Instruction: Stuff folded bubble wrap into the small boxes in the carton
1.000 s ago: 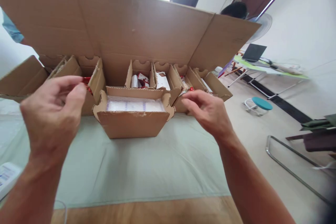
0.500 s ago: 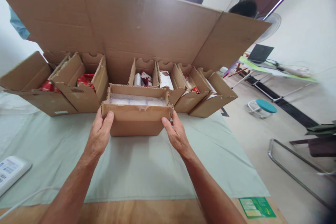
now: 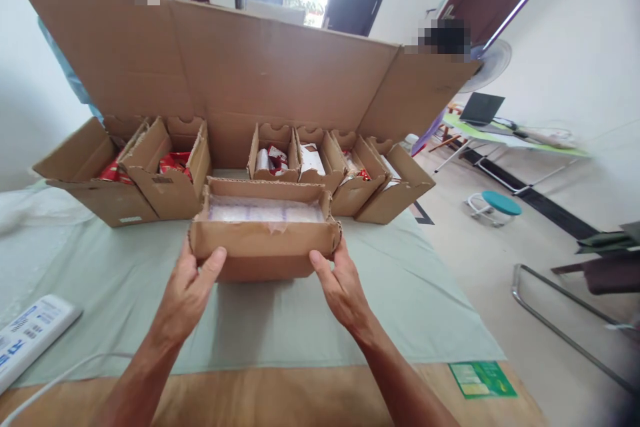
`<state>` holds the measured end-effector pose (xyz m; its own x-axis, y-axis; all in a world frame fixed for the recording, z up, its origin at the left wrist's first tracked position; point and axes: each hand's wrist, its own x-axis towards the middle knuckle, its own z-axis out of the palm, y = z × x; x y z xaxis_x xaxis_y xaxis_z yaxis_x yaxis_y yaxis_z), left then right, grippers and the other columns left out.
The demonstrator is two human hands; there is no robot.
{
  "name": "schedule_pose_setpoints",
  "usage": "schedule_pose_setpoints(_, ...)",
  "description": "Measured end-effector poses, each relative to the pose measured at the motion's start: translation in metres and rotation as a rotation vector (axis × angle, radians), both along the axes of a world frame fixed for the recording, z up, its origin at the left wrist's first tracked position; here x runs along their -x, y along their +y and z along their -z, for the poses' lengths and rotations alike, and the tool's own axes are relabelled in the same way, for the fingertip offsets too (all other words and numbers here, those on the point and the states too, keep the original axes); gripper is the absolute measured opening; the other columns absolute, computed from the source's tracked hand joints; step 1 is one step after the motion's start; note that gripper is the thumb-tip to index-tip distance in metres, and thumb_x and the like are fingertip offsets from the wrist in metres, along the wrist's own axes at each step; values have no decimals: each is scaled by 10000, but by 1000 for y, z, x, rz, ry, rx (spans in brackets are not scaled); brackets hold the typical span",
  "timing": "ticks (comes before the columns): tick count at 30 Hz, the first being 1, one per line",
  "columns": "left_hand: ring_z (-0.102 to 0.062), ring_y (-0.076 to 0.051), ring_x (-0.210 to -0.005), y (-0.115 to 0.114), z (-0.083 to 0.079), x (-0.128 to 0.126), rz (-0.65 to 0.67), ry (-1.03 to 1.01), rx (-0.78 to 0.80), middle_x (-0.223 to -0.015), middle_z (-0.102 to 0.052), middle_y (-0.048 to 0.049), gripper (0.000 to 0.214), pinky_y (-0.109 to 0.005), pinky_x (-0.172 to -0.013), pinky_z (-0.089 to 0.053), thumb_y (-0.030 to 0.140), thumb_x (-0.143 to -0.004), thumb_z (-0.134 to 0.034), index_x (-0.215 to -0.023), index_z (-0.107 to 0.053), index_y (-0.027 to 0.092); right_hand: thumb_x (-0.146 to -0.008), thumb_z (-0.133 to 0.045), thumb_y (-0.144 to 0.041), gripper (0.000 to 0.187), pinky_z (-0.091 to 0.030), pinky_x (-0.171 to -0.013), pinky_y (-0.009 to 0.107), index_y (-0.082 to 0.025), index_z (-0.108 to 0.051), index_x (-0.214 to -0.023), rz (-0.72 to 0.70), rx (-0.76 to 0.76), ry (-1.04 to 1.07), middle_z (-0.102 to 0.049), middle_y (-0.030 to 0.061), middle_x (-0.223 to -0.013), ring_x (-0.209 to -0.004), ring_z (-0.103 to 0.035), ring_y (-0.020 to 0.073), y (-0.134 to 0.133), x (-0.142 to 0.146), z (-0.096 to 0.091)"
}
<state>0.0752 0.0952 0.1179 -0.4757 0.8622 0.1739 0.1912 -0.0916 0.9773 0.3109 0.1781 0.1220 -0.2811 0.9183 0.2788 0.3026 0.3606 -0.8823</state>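
Note:
A small open cardboard box (image 3: 265,243) with a pale plastic-wrapped pack inside sits at the middle of the green-covered table. My left hand (image 3: 187,290) grips its left front corner, thumb on the front face. At the right front corner my right hand (image 3: 340,283) holds it the same way. Behind it stands a row of similar small open boxes (image 3: 170,170) with red and white packets, inside a large carton (image 3: 280,73) whose flaps stand up.
A white power strip (image 3: 30,337) with its cable lies at the left on the green cloth (image 3: 300,320). A green card (image 3: 483,379) rests on the wooden edge. On the right are a teal stool (image 3: 501,202), a laptop desk and a metal chair frame (image 3: 560,320).
Both hands came down from the row of boxes and took hold of the front box, which has been drawn toward me and slightly lifted at the front.

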Motion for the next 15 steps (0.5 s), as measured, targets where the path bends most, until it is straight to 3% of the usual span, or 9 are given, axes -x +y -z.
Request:
schedule_pose_setpoints(5, -536, -291, -1379, 16, -36, 16, -37, -113, -235, -1415, -636, -60, 554, -496, -1262, -316, 445, -910, -661, -1422, -567, 254, -997, -519, -442, 658, -356, -1231, 496, -235, -343, -1597, -76, -96, -6, -507, 109, -1562, -1425, -488, 294, 7, 14, -50)
schedule_pose_setpoints(9, -543, -276, -1377, 32, -64, -7, 76, -126, -353, -1419, -633, -55, 584, -498, -1253, -335, 421, -910, -654, -1455, -518, 266, -1012, -481, -472, 614, -380, -1212, 460, -206, -388, -1557, 26, -187, 53, -558, 118, -1504, -1398, -512, 280, 16, -3, -74)
schedule_pose_setpoints(12, -509, -260, -1420, 24, -65, -21, 160, -112, -318, -1472, -595, -55, 599, -471, -1271, -309, 416, -923, -643, -1482, -484, 270, -1022, -466, -522, 614, -375, -1213, 466, -229, -391, -1556, 118, -203, 70, -557, 110, -1504, -1420, -492, 284, 5, -16, -74)
schedule_pose_setpoints(15, -532, -263, -1392, 12, -59, -9, 121, -170, -276, -1432, -625, -53, 552, -466, -1269, -312, 413, -907, -664, -1424, -541, 262, -1033, -443, -533, 621, -353, -1230, 472, -253, -363, -1582, 48, -174, 33, -539, 92, -1532, -1439, -472, 281, -3, -5, -72)
